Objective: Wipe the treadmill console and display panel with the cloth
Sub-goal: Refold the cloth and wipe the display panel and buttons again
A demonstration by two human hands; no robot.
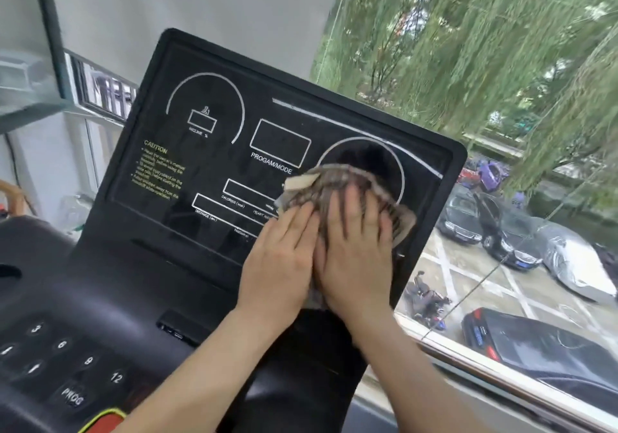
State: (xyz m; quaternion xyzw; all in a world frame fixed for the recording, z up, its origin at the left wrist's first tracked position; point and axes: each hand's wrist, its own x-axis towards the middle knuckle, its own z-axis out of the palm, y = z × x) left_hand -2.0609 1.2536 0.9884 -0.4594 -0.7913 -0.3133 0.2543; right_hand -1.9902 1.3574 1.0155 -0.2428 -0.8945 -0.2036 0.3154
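The black display panel [214, 151] stands tilted, with white outlines, a yellow caution text and the words PROGAM/MODE. A brown checked cloth [337, 183] lies against its lower right part, over the right-hand circle. Both hands press flat on the cloth, side by side: my left hand [281, 262] on its left portion, my right hand [357, 252] on its right. Most of the cloth is hidden under the palms. Below the panel lies the black console [110, 302] with numbered keys and a PROG key at lower left.
A large window fills the right side, its sill [501, 359] close beside the panel's right edge. Parked cars and willow trees show outside. A red and yellow stop button [103, 422] sits at the console's bottom edge. A white wall and another window lie behind.
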